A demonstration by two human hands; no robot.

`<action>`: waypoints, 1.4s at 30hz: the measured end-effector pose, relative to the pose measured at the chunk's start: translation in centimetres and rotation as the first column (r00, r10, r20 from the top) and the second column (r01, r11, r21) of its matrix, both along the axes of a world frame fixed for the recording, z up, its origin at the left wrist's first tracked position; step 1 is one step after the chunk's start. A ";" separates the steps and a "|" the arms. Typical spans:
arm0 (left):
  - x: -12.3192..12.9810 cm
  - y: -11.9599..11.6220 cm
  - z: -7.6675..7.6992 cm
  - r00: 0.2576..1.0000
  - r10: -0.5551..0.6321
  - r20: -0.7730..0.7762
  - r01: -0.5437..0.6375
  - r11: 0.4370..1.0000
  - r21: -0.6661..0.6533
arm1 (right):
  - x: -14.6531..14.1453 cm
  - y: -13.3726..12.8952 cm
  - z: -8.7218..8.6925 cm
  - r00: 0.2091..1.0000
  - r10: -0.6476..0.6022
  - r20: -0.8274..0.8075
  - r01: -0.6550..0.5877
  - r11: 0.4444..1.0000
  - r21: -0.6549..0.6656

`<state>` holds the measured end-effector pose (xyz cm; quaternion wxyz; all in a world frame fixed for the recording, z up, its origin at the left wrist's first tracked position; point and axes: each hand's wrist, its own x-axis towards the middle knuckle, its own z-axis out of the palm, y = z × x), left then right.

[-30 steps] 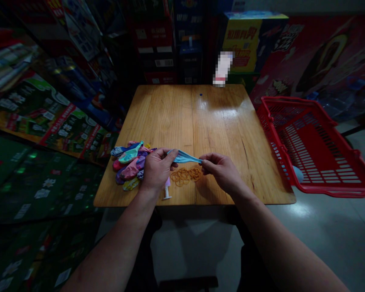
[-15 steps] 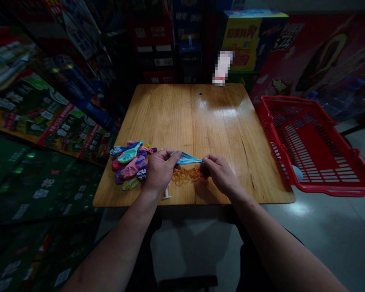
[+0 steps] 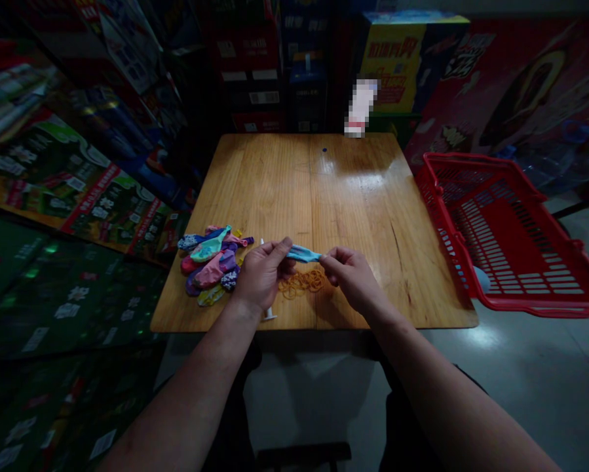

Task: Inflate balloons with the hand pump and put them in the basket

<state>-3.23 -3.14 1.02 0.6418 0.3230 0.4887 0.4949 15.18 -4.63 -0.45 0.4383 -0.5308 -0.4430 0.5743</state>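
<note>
One light-blue balloon (image 3: 304,254), uninflated, drawn out between two bare hands over the near part of a wooden table (image 3: 284,190); left hand (image 3: 262,272), thumb and fingers pinched on the balloon's left end; right hand (image 3: 350,272), fingertips pinched on its right end; the two hands near each other, not touching; one loose heap of tan rubber bands (image 3: 301,284), on the table just below the balloon in view; one white pump (image 3: 269,314), mostly hidden by the left hand, its handle end toward the near edge; one pile of limp balloons (image 3: 210,265), pink, purple, blue, teal and yellow, some patterned, left of the left hand; one small dark dot (image 3: 324,150), near the far edge; one red basket (image 3: 513,298), right of the table, a pale round object (image 3: 481,280) seen at its near left side; stacked boxes (image 3: 252,65), beyond the far edge
</note>
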 end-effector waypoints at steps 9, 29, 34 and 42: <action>1.0 -1.7 0.4 0.925 -0.286 0.252 0.356 0.882 -0.307 | -2.6 -0.3 0.6 0.996 -0.055 0.071 0.046 0.991 0.128; -6.3 2.3 1.8 0.908 0.260 0.328 -0.227 0.964 -0.137 | -11.3 -5.6 -0.3 0.601 0.169 0.781 -0.468 0.867 0.172; -6.8 2.5 1.4 0.893 0.248 0.376 -0.191 0.964 -0.183 | -10.5 -4.4 -0.7 0.811 0.153 0.565 -0.246 0.965 0.091; -7.4 2.9 1.1 0.852 0.257 0.456 -0.179 0.962 -0.208 | -5.1 -1.7 0.1 0.999 0.012 -0.051 -0.021 0.986 -0.164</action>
